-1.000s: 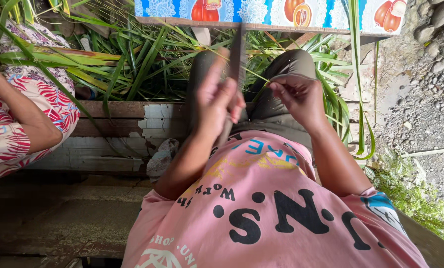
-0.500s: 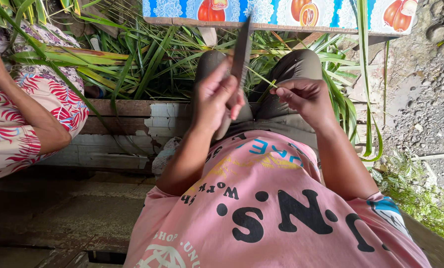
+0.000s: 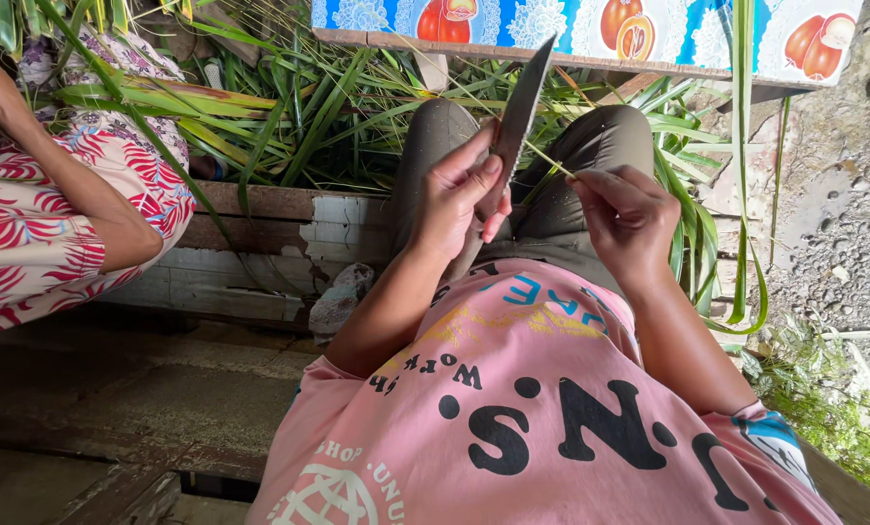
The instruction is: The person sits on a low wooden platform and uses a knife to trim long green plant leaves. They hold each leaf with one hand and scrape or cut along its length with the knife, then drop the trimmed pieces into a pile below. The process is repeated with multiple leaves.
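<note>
Your left hand [image 3: 459, 194] is raised over your lap, fingers wrapped tight round the knife [image 3: 518, 117], blade up and tilted w/ tip toward the painted board [image 3: 590, 29]. Right hand [image 3: 624, 219] is just beside it, thumb and fingertips pinched on a thin leaf strip [image 3: 542, 160] that runs across to the blade. Vs. 0.5 s ago: both hands sit a bit lower in view, blade more upright, grip unchanged. Another person's arm [image 3: 75, 204] at left, leaves [image 3: 289, 107] beyond your knees.
</note>
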